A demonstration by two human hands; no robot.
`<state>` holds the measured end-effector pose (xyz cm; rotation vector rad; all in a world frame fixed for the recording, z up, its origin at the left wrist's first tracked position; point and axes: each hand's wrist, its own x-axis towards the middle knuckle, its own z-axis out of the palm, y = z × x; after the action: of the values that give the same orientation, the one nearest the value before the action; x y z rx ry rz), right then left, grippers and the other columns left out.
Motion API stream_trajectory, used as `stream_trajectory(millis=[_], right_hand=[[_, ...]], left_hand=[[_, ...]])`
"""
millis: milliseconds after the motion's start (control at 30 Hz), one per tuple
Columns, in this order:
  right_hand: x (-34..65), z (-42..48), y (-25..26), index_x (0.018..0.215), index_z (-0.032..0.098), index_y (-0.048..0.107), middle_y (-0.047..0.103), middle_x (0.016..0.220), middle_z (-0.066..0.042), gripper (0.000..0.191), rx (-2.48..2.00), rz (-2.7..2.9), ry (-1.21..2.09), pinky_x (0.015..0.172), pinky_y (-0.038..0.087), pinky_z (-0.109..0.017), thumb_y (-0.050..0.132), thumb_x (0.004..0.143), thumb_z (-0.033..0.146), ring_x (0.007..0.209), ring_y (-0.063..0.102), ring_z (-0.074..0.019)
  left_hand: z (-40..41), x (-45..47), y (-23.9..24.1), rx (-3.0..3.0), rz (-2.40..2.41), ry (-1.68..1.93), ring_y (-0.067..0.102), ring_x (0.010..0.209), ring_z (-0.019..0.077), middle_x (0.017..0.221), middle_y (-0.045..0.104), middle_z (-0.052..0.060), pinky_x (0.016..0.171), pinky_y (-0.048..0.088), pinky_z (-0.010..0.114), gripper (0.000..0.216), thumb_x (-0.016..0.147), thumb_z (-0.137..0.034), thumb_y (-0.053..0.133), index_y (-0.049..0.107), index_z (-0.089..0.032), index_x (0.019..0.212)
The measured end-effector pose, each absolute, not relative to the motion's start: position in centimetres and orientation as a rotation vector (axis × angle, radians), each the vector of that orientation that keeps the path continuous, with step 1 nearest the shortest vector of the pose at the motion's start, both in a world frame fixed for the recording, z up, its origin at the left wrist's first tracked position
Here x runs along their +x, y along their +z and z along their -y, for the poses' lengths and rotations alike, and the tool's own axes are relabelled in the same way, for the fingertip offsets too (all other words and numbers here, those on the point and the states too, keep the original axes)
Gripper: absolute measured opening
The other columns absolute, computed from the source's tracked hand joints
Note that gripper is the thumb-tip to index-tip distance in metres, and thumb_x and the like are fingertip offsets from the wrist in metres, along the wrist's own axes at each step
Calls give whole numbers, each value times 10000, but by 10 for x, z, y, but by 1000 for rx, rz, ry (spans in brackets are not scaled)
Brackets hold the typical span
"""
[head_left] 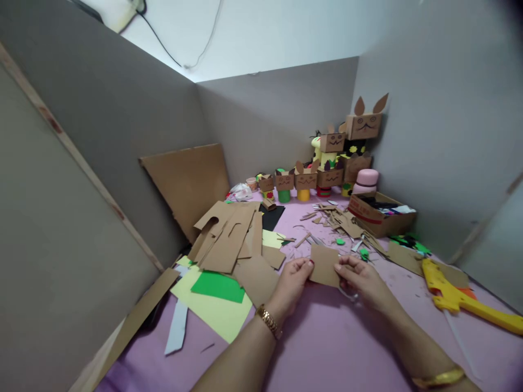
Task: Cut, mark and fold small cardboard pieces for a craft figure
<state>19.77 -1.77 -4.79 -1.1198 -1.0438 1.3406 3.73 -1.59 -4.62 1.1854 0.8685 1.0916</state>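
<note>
A small square piece of brown cardboard [324,265] is held up over the purple table cover, roughly upright. My left hand [295,283] pinches its left edge between thumb and fingers. At the opposite edge, my right hand [362,280] grips the same piece, thumb in front. A pale curved thing [348,295] shows under my right hand; I cannot make out what it is. Left of my hands lie larger cardboard sheets [229,239], a green paper sheet [218,286] and a light yellow sheet [229,318].
A yellow glue gun [453,294] lies at the right. Behind it stand an open box [379,218] of supplies and a pink bottle [366,181]. Cardboard scraps [343,220] litter the middle. Several cardboard animal figures [305,179] stand at the back, before grey partitions [278,117].
</note>
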Motion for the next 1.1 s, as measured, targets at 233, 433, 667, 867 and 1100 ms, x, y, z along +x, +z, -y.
stream_trajectory(millis=[233, 433, 667, 867, 1100], right_hand=[[199, 19, -52, 724, 201, 512, 508, 408, 73, 396, -1135, 1046, 1334, 336, 257, -158, 760, 556, 460, 323, 404, -70], [195, 23, -49, 741, 198, 526, 500, 441, 73, 328, -1121, 1028, 1279, 365, 268, -173, 725, 611, 424, 354, 409, -72], [191, 24, -48, 724, 197, 512, 472, 395, 79, 298, -1107, 1036, 1295, 365, 196, -176, 705, 629, 404, 330, 352, -67], [191, 23, -50, 747, 199, 505, 475, 407, 82, 308, -1120, 1040, 1297, 372, 203, -177, 693, 637, 417, 332, 358, -70], [193, 24, -51, 769, 189, 541, 493, 449, 66, 289, -1139, 1069, 1286, 390, 222, -189, 703, 647, 395, 374, 389, -81]], left_hand=[[30, 22, -34, 1486, -1120, 1116, 599, 859, 211, 991, 653, 120, 760, 473, 347, 374, 854, -345, 451, 593, -125, 1121], [69, -29, -29, 2165, -1577, 785, 197, 1347, 389, 1448, 369, 131, 1067, 100, 599, 712, 614, -196, 720, 496, -246, 1288], [69, -74, -31, 2460, -1819, 625, 509, 1191, 289, 1266, 587, 151, 1002, 374, 463, 409, 833, -70, 413, 587, -176, 1187], [30, -95, -2, 2501, -1830, 753, 522, 1172, 295, 1230, 619, 127, 1019, 311, 511, 378, 860, -85, 395, 614, -192, 1149], [29, -96, -6, 2525, -1751, 650, 362, 1283, 381, 1401, 435, 179, 999, 296, 560, 605, 691, -280, 705, 522, -203, 1262]])
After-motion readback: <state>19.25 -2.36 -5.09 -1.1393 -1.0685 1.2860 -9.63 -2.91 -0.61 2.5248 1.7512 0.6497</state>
